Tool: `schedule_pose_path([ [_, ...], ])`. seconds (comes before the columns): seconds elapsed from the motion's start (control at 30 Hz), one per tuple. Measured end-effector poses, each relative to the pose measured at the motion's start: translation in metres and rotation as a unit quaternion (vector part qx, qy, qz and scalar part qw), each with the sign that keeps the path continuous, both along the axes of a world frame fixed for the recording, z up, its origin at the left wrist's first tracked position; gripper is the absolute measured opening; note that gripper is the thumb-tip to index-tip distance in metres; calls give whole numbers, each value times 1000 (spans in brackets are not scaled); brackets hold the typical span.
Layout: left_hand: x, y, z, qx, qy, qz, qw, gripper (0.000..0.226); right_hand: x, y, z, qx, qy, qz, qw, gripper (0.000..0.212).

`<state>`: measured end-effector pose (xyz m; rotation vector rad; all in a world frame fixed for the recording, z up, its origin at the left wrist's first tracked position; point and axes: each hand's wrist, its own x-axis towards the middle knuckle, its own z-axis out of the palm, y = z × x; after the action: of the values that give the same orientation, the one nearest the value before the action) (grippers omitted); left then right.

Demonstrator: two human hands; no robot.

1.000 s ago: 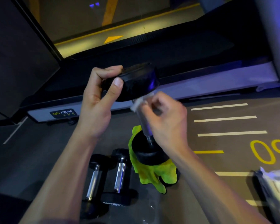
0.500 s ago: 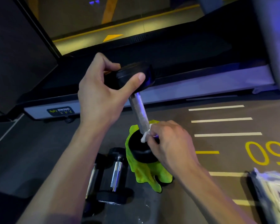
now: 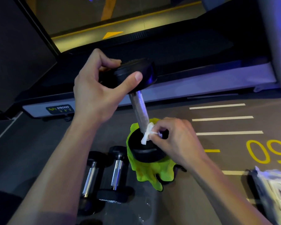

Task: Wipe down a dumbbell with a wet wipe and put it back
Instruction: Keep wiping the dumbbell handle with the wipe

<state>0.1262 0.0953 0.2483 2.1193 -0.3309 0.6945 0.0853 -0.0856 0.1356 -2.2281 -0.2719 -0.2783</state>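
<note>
1. Whereas a second ago the right hand [image 3: 177, 142] was working the wet wipe [image 3: 147, 133] high on the bar just under the upper head, it now sits at the bar's foot, centre of frame; half a second ago it had already reached this low spot.
2. Dumbbell [image 3: 139, 109]: stands nearly upright, slightly tilted, mid-frame, lower head resting on the green cloth [image 3: 150, 173] on the floor [image 3: 39, 143].
3. Left hand [image 3: 96, 91]: fingers and thumb curled round the upper head, gripping it; the grip has shifted a little but holds the same head.
4. Right hand: fingertips pinch the bunched wipe against the junction of bar and lower head.
5. Judgement: one downward pass along the handle looks complete. Heads probably remain to be wiped; putting back is not yet begun.
6. Two other dumbbells [image 3: 104, 174] lie side by side at lower left, just beside the cloth.
7. Wipe packet [image 3: 272, 194], lower right edge, blurred.
</note>
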Motion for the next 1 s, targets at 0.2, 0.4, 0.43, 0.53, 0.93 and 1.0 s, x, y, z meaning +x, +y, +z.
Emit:
schedule_pose_path([
  [0.2,10,6,2,-38,9,-117,992,34,5,-8,-11,76,46,8,996,10],
  [0.4,10,7,-4,-46,-4,-101,994,35,6,29,14,197,-57,-59,977,16],
  [0.43,10,6,-4,-42,-5,-97,994,36,14,36,25,224,-83,-71,968,17],
  [0.53,8,6,-5,-41,-13,-88,995,36,26,47,31,297,-100,-76,947,15],
  [0.93,7,4,-11,-62,-25,-78,995,43,21,61,33,394,-40,-69,916,16],
  [1.0,7,5,-13,-70,-27,-71,995,43,17,66,22,450,7,-88,888,21],
])
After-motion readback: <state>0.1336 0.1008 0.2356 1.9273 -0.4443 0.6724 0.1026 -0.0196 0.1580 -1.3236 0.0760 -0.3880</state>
